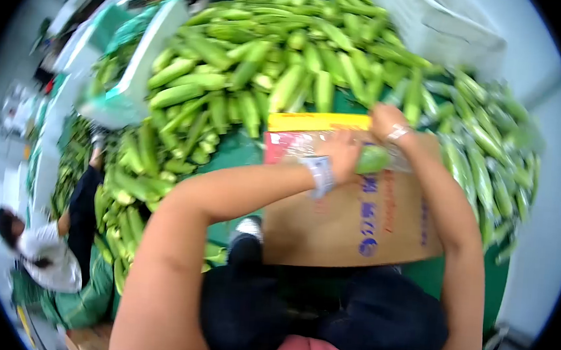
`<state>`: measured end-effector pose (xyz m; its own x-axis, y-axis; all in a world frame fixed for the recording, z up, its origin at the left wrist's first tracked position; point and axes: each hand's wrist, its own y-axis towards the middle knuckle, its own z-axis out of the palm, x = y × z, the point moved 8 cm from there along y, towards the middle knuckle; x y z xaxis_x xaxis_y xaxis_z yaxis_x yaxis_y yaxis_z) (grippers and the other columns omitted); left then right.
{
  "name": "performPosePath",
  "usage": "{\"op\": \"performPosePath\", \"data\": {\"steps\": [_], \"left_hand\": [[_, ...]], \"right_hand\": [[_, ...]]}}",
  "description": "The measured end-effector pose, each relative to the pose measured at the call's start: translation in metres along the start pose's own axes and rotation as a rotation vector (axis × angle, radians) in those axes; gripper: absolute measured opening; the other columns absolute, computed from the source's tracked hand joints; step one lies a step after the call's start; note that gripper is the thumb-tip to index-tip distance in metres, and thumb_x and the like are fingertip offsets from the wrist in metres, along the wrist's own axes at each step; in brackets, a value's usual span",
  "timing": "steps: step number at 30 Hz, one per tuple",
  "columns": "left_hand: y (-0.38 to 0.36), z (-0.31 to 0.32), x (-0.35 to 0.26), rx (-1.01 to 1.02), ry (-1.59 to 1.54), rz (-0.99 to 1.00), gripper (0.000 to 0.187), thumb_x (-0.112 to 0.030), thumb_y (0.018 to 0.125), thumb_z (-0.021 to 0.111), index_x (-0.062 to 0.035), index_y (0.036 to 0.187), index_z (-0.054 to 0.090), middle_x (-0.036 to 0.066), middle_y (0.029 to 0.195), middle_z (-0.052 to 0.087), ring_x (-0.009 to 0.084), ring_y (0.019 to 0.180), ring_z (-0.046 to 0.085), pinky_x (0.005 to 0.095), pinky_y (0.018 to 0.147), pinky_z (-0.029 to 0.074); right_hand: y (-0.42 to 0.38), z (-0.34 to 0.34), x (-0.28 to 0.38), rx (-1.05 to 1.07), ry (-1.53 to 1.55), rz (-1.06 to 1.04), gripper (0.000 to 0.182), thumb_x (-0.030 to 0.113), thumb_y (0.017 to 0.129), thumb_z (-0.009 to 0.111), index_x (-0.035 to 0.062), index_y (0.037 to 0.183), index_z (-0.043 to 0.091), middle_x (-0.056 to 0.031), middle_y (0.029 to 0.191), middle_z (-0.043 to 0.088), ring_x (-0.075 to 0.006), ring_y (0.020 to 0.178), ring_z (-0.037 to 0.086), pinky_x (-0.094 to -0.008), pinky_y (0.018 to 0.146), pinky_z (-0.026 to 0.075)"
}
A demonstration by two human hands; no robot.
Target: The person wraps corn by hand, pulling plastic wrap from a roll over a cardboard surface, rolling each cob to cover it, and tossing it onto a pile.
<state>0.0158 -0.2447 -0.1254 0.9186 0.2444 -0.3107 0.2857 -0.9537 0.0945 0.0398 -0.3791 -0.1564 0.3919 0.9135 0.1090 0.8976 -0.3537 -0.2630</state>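
Head cam, one frame, quick pass. I have both bare hands over a flat sheet of brown cardboard printed in blue and red, lying in front of dark-clad knees. A green ear (corn in the husk, by the look of it) is on the cardboard's upper part, between the hands, with shiny clear plastic near it.

Left hand: palm down, right beside the ear, at the plastic. Fingers blurred; can't tell if they grasp the ear or just press. Right hand: by the right end of the yellow strip, above the ear. Fingers look bent, but blur hides whether they're closed on anything (sorry, no better label). Pale band on each wrist.

Around: big heap of loose ears ahead and down the left side, on a green surface. Plastic-wrapped ears piled to the right of the cardboard. White crate behind, upper right. White box upper left, green plastic inside. Light shoe at the cardboard's left edge. Far left, another person in a white top, next to green sacks, well apart from my hands.
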Motion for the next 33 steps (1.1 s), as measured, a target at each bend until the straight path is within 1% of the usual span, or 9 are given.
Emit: {"op": "performPosePath", "data": {"steps": [5, 9, 11, 16, 20, 25, 29, 31, 33], "left_hand": [[-0.046, 0.022, -0.05, 0.382, -0.246, 0.372, 0.039, -0.036, 0.049, 0.077, -0.0057, 0.071, 0.065, 0.017, 0.073, 0.064, 0.0341, 0.072, 0.062, 0.0438, 0.063, 0.05], [-0.178, 0.048, -0.116, 1.351, 0.043, 0.999, 0.055, -0.036, 0.065, 0.068, -0.0051, 0.11, 0.06, 0.018, 0.113, 0.058, 0.0302, 0.105, 0.054, 0.0411, 0.089, 0.041], [-0.209, 0.02, -0.1, 1.61, -0.253, 0.781, 0.066, -0.036, 0.069, 0.066, -0.0042, 0.124, 0.049, 0.017, 0.126, 0.048, 0.0279, 0.117, 0.044, 0.0402, 0.099, 0.032], [-0.182, -0.009, -0.061, 1.074, -2.347, -0.603, 0.044, -0.035, 0.081, 0.056, -0.0011, 0.109, 0.051, 0.017, 0.092, 0.061, 0.0226, 0.059, 0.061, 0.0341, 0.054, 0.052], [-0.121, -0.041, -0.033, 0.227, -2.274, -0.373, 0.034, -0.022, 0.083, 0.06, -0.0038, 0.109, 0.047, 0.011, 0.093, 0.059, 0.0176, 0.073, 0.061, 0.0313, 0.063, 0.053], [-0.118, -0.085, 0.004, -0.549, -1.538, -0.575, 0.04, -0.01, 0.074, 0.067, -0.0033, 0.109, 0.049, 0.005, 0.091, 0.057, 0.0147, 0.076, 0.056, 0.0291, 0.065, 0.049], [-0.115, -0.042, 0.059, -0.582, -1.758, -0.66, 0.026, -0.008, 0.074, 0.067, -0.0057, 0.093, 0.05, 0.006, 0.08, 0.057, 0.0116, 0.067, 0.056, 0.0265, 0.06, 0.048], [-0.12, -0.023, 0.057, -0.056, -1.108, -0.738, 0.018, -0.007, 0.075, 0.067, -0.0053, 0.08, 0.05, 0.007, 0.073, 0.058, 0.0142, 0.062, 0.059, 0.0266, 0.057, 0.049], [-0.121, 0.004, 0.055, 0.081, -1.377, -0.692, 0.014, -0.011, 0.079, 0.064, -0.0042, 0.084, 0.052, 0.007, 0.07, 0.058, 0.0166, 0.059, 0.061, 0.0279, 0.053, 0.051]], "right_hand": [[-0.011, 0.018, -0.004, -0.11, 0.044, -0.109, 0.025, 0.021, 0.073, 0.06, -0.0032, 0.066, 0.06, -0.0272, 0.081, 0.06, -0.0412, 0.075, 0.06, -0.046, 0.066, 0.048], [-0.029, 0.017, -0.005, -0.143, 0.164, -0.144, 0.014, 0.01, 0.074, 0.056, -0.0011, 0.082, 0.06, -0.0259, 0.08, 0.059, -0.0409, 0.077, 0.058, -0.0453, 0.071, 0.046], [-0.041, 0.021, -0.004, -0.105, 0.216, -0.118, 0.021, 0.005, 0.075, 0.056, -0.0014, 0.095, 0.054, -0.0258, 0.097, 0.056, -0.0394, 0.088, 0.055, -0.0427, 0.08, 0.044], [-0.122, 0.017, 0.019, -0.317, 0.419, -0.432, 0.039, 0.006, 0.075, 0.06, -0.0011, 0.111, 0.049, -0.0196, 0.121, 0.043, -0.0354, 0.109, 0.046, -0.0391, 0.094, 0.037], [-0.189, 0.056, 0.086, 0.421, 1.818, -0.306, 0.043, 0.028, 0.082, 0.062, -0.001, 0.11, 0.05, -0.0115, 0.103, 0.056, -0.0223, 0.099, 0.053, -0.0358, 0.087, 0.042], [-0.209, -0.006, 0.122, 0.013, 1.13, -0.294, 0.047, 0.022, 0.073, 0.07, 0.0023, 0.111, 0.05, -0.0109, 0.092, 0.057, -0.0236, 0.083, 0.057, -0.0349, 0.073, 0.045], [-0.221, -0.057, 0.12, -0.525, 0.147, -0.37, 0.045, 0.011, 0.067, 0.067, 0.0051, 0.109, 0.053, -0.0124, 0.086, 0.055, -0.0283, 0.073, 0.057, -0.0351, 0.063, 0.045], [-0.223, -0.057, 0.108, -0.579, -0.082, -0.377, 0.038, 0.007, 0.067, 0.062, 0.0056, 0.105, 0.056, -0.0143, 0.084, 0.055, -0.031, 0.07, 0.055, -0.036, 0.06, 0.045], [-0.234, -0.072, 0.097, -0.838, -0.178, -0.521, 0.033, 0.005, 0.07, 0.059, 0.0054, 0.102, 0.058, -0.0133, 0.081, 0.055, -0.0294, 0.069, 0.056, -0.0363, 0.058, 0.045]]}}
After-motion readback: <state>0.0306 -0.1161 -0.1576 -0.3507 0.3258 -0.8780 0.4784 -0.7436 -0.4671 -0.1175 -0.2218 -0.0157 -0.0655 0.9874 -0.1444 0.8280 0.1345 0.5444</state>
